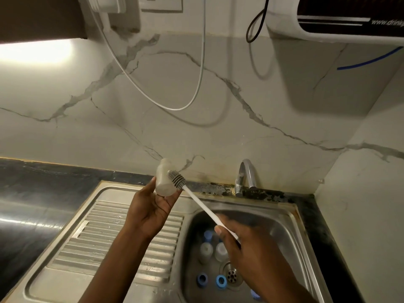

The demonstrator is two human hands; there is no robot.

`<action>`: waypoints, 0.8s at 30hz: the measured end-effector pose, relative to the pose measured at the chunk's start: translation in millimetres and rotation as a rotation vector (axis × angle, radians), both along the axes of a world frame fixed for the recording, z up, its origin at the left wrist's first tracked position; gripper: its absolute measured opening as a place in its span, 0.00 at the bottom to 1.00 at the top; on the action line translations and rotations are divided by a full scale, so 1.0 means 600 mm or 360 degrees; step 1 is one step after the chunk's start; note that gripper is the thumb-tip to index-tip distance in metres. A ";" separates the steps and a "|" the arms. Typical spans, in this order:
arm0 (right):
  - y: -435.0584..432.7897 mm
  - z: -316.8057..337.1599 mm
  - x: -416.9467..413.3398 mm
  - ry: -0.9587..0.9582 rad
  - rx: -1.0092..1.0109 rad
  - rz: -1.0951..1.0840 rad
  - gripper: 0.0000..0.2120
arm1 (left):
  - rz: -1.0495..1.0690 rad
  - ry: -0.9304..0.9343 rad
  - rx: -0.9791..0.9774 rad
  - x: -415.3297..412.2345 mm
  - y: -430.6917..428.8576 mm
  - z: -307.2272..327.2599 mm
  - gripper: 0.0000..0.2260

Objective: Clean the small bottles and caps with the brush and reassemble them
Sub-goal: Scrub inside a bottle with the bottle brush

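left hand [153,209] is holding a small translucent bottle [164,179] up above the ridged drainboard [122,235], fingers wrapped around its lower body, base end facing the camera. right hand [251,256] is gripping the white handle of the bottle brush [203,205], fingers closed around the lower end of the handle over the sink basin [282,232]. the grey bristle head is lying against the outside wall of the bottle, touching it on the right side. right hand is slightly blurred.

inside the basin: two more clear bottles [213,251] are standing side by side just left of the drain [231,275]. a blue-topped piece [208,234] is sitting behind them. two blue ring-shaped caps [211,280] are lying on the basin floor left of the drain. another blue piece is partly hidden under the right wrist; cannot tell what it is.

chrome tap [246,177] is standing at the back edge of the sink, well apart from the bottle. black table [32,186] is surrounding the sink.
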State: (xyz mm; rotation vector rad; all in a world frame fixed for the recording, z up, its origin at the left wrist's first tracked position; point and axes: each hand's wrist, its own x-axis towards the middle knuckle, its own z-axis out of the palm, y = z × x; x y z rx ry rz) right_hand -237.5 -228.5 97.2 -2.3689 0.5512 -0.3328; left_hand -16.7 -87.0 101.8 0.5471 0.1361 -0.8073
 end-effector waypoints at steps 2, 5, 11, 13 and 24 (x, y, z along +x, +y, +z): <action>-0.003 0.010 0.001 0.0054 -0.0011 0.0020 0.30 | -0.0033 -0.0001 0.0034 -0.005 -0.003 -0.004 0.18; -0.014 0.017 0.009 0.0025 0.0011 -0.0012 0.22 | -0.0122 -0.0077 0.0208 -0.009 -0.003 -0.010 0.22; -0.023 0.020 0.022 -0.0006 -0.0002 -0.0027 0.20 | -0.0163 -0.0234 0.0404 0.004 0.014 -0.014 0.27; -0.024 0.015 0.028 -0.0006 0.0034 -0.0040 0.19 | -0.0207 -0.0235 0.0334 0.002 0.019 -0.011 0.29; -0.010 0.030 0.049 0.0038 -0.0103 -0.0046 0.22 | -0.0220 -0.0117 0.0306 0.001 0.015 -0.017 0.24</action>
